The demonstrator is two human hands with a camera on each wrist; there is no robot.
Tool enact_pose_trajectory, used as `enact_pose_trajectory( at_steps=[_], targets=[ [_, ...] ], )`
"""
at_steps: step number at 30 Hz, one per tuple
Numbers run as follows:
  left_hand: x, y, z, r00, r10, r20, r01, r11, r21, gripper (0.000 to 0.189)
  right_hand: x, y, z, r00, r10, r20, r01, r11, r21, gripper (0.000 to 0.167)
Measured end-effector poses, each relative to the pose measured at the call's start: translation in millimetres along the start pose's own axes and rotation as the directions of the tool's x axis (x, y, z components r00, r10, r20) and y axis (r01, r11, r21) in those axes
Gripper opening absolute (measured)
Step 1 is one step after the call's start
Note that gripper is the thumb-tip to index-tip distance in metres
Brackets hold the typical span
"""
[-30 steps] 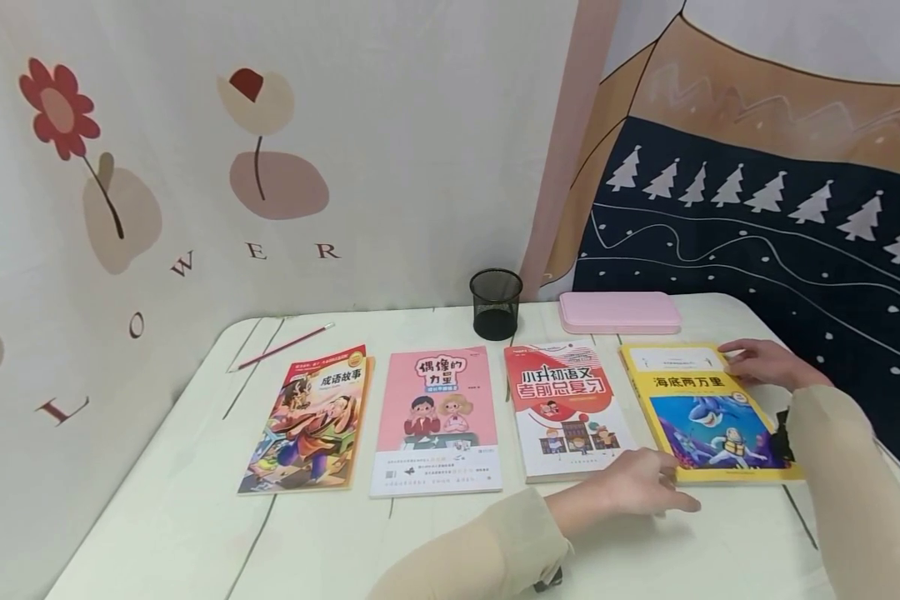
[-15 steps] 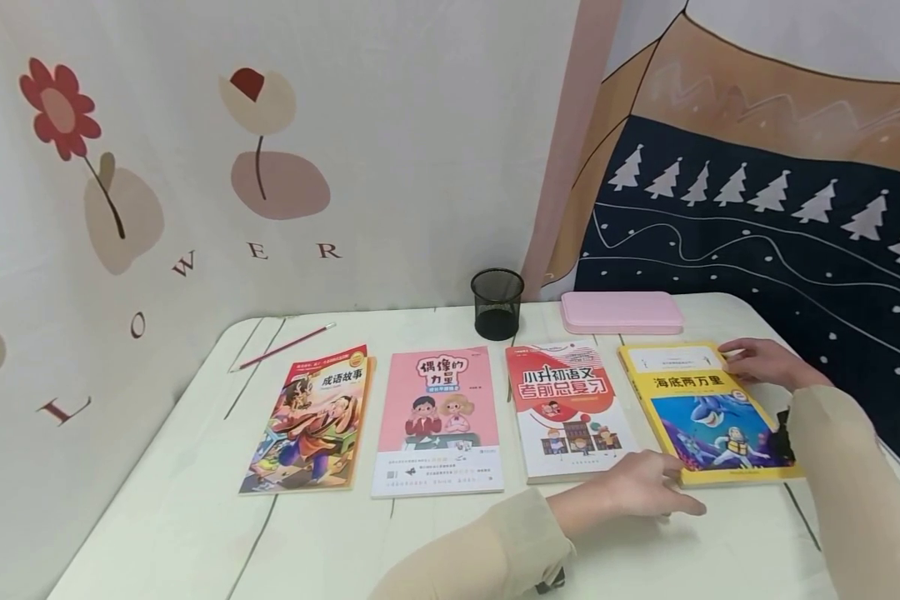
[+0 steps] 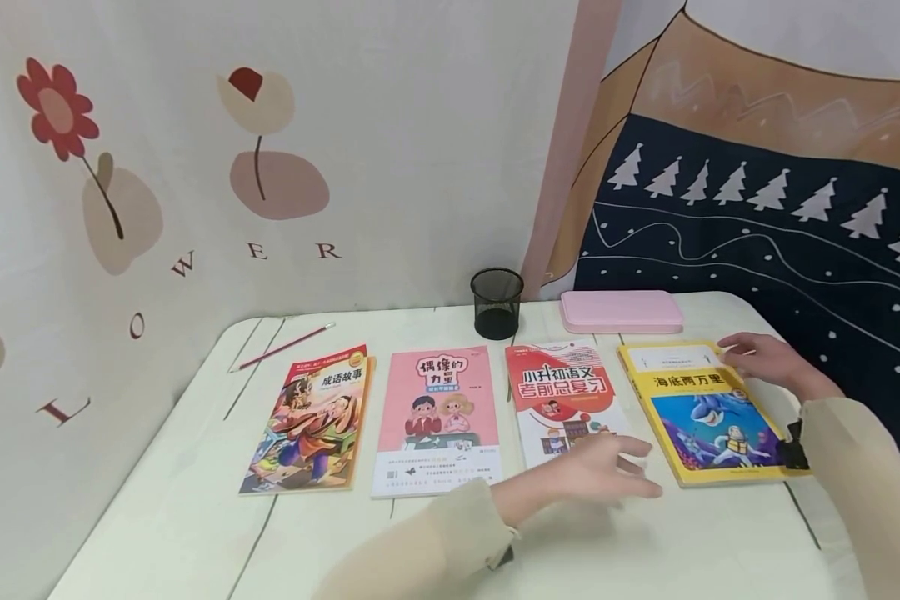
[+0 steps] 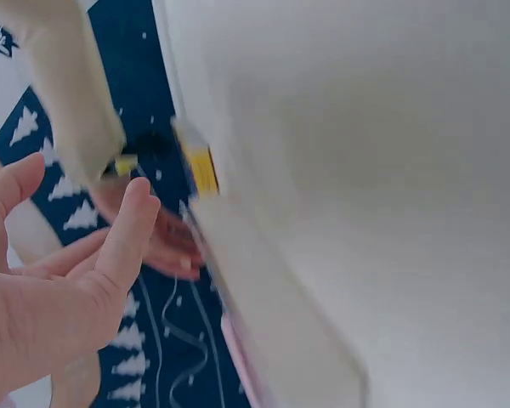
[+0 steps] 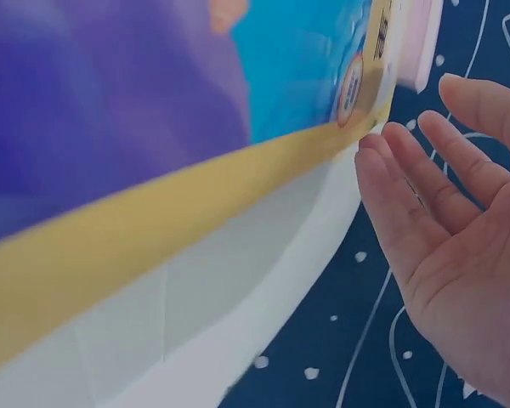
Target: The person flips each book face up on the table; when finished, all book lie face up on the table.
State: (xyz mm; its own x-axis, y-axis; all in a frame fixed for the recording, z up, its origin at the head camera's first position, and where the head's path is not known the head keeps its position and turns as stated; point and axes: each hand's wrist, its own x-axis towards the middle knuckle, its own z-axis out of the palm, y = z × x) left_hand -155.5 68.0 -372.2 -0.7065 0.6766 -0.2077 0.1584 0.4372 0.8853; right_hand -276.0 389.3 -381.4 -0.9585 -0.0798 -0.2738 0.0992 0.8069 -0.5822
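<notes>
A yellow-bordered book [image 3: 712, 417] with a blue undersea picture lies at the right end of a row of books. My right hand [image 3: 780, 365] is at its upper right corner, with relaxed fingers [image 5: 399, 170] right by the book's edge in the right wrist view. My left hand [image 3: 596, 471] hovers over the lower part of a red-and-white book [image 3: 562, 392], hiding its bottom edge. In the left wrist view the left hand's fingers [image 4: 123, 246] are spread and hold nothing.
Further left lie a pink book [image 3: 438, 417] and a colourful storybook [image 3: 311, 421]. Behind them are a red pencil [image 3: 285, 347], a black mesh pen cup [image 3: 497, 304] and a pink pencil case [image 3: 621, 312]. Printed curtains [image 3: 420, 167] hang along the table's back.
My left hand has left the yellow book's lower left corner and moved left over the red-and-white book. The right hand has shifted slightly right; the books look unmoved.
</notes>
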Motion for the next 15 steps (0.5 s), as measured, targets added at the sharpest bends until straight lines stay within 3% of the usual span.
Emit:
enact_pose_trajectory(
  at_steps=[3, 7, 15],
  targets=[
    [-12.7, -8.0, -22.5, 0.997, 0.083, -0.001, -0.082, 0.993, 0.089, 0.048, -7.0, -5.5, 3.3, 0.999, -0.041, -0.037, 0.04, 0.999, -0.031, 0.06],
    [-27.6, -23.1, -51.6, 0.983, 0.182, -0.022, -0.174, 0.965, 0.198, 0.046, -14.9, -10.2, 7.6, 0.995, -0.081, -0.063, 0.078, 0.996, -0.04, 0.058],
    [-64.6, -54.4, -107.7, 0.957, 0.241, -0.165, -0.176, 0.926, 0.334, 0.048, -22.2, -24.0, 19.1, 0.982, -0.155, -0.104, 0.148, 0.987, -0.065, 0.055]
  ],
)
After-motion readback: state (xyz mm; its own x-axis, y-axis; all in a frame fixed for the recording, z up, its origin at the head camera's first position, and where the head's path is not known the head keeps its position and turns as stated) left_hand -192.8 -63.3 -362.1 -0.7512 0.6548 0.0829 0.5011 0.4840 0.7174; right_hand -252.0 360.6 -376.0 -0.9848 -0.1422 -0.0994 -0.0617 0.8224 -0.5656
